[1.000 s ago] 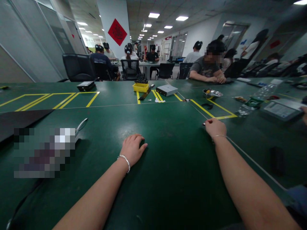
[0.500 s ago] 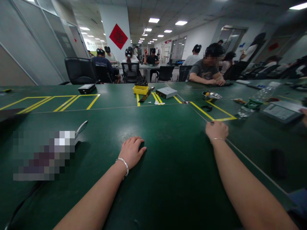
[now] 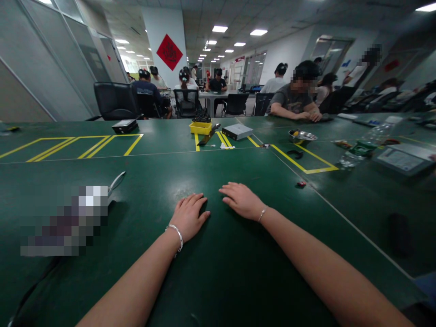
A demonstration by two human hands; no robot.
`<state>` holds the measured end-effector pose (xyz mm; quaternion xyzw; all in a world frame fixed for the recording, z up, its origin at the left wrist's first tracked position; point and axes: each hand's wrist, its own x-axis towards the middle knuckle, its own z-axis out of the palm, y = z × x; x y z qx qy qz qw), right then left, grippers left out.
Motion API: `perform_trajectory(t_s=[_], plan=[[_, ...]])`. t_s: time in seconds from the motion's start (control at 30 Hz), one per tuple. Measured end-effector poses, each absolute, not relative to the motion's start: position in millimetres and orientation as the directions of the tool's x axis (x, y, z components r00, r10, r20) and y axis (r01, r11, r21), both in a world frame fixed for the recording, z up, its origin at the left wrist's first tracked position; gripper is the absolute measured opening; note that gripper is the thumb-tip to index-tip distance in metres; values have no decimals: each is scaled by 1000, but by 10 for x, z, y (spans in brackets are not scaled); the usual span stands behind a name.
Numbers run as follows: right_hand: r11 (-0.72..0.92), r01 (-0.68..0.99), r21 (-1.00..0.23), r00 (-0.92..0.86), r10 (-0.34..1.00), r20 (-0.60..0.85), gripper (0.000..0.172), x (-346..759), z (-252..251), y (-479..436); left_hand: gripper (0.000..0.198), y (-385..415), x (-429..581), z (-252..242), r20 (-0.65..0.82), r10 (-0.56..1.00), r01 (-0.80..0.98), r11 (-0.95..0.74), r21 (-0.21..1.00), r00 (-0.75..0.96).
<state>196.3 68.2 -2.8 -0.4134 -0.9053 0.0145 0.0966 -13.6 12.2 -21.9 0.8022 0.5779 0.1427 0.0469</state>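
My left hand (image 3: pixel 190 215) lies palm down on the green table (image 3: pixel 218 272), fingers spread, holding nothing. Just to its right, my right hand (image 3: pixel 242 200) is also palm down with its fingers stretched out and nothing in them; whether it rests on the table or hovers slightly above, I cannot tell. The two hands are apart. Beyond my right wrist a small red and dark object (image 3: pixel 301 184) lies beside a table seam; its kind is too small to make out.
A blurred-out object with a strap (image 3: pixel 68 222) lies at left. Farther back are a yellow bin (image 3: pixel 200 128), a grey metal box (image 3: pixel 237 131), a metal bowl (image 3: pixel 303 136) and a plastic bottle (image 3: pixel 369 141). Across the table sits a person (image 3: pixel 294 97).
My right hand has let go of the small red object by the seam and moved left, close to my left hand, its fingers now extended. My left hand has hardly moved.
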Motion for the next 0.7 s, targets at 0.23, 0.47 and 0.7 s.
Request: perform_trajectory(t_s=[0.23,0.47,0.7], plan=[[-221,975,29,205,941,270,43,3450,57,1117,40,130,-142,-195,165,944,904,-324,279,287],[-372,927,-56,376,922,89,37,3768,-91,1171,40,121,-147,-190,168,941,906,-330,265,294],[-368,926,-88,376,920,105,34,3625,1,1112,40,125,-154,-199,175,938,902,-337,271,298]])
